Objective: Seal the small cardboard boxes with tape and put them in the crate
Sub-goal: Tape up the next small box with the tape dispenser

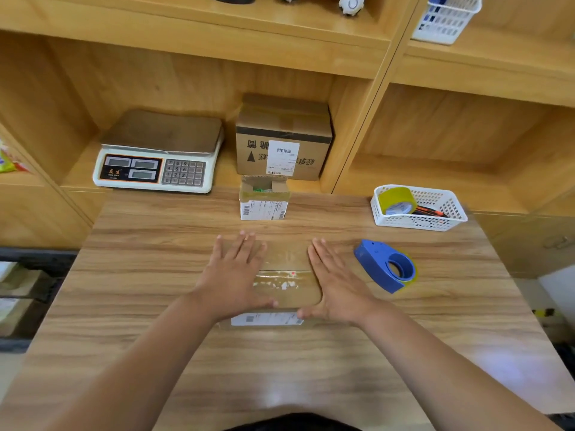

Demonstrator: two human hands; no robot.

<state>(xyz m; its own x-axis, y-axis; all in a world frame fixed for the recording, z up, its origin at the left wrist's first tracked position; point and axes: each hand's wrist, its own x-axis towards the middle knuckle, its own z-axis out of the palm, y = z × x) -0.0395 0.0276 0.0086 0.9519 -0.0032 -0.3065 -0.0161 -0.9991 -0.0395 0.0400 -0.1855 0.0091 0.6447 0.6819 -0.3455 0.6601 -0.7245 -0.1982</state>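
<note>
Blue tape dispenser (385,266), yellow tape roll (396,200) in a white lattice basket (435,220), brown wood-grain desk (155,259).

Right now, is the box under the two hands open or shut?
Shut: the box has flat flaps, clear tape across their seam.

The scale (157,168) has a keypad (183,173) whose grey keys read 7 8 9, 4 5 6, 1 2 3 and 0. Two gold Chinese characters on its black panel are too small to read. The big box (283,119) carries black Chinese print, upside down, beside a black triangle, and a white slip (282,158) with barcodes. The small box (249,194) bears a white label (264,210) with barcodes, its print too fine to read. The near box (286,259) shows a white sticker (267,318) with a square code.
</note>
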